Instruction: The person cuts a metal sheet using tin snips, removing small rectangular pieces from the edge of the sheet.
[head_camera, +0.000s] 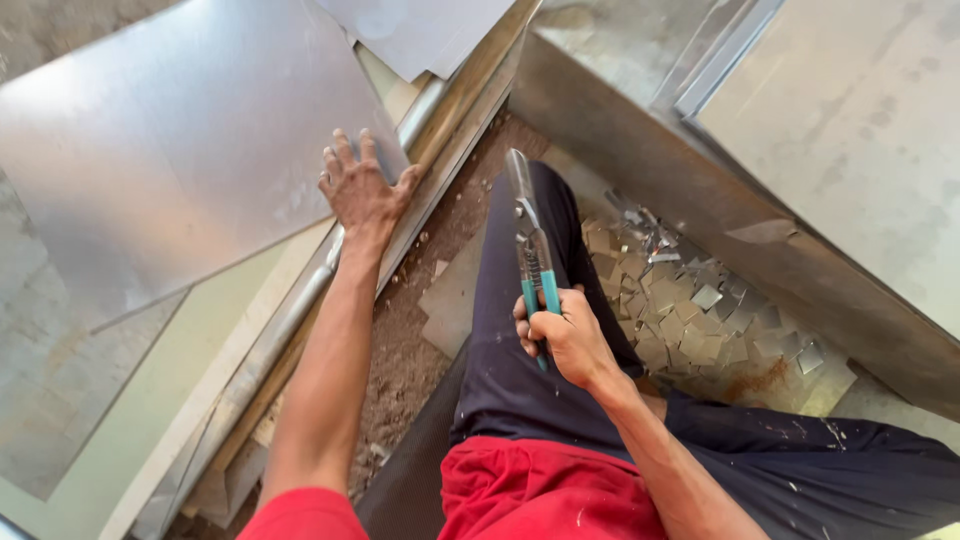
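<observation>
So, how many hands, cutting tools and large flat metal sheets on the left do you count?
Hands: 2, left hand and right hand
Tin snips: 1
Large metal sheets: 2, near sheet and far sheet
Total: 5

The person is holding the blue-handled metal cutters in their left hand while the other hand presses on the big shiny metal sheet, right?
Not quite. The head view shows the cutters in the right hand. It is the left hand that presses on the big shiny metal sheet.
</observation>
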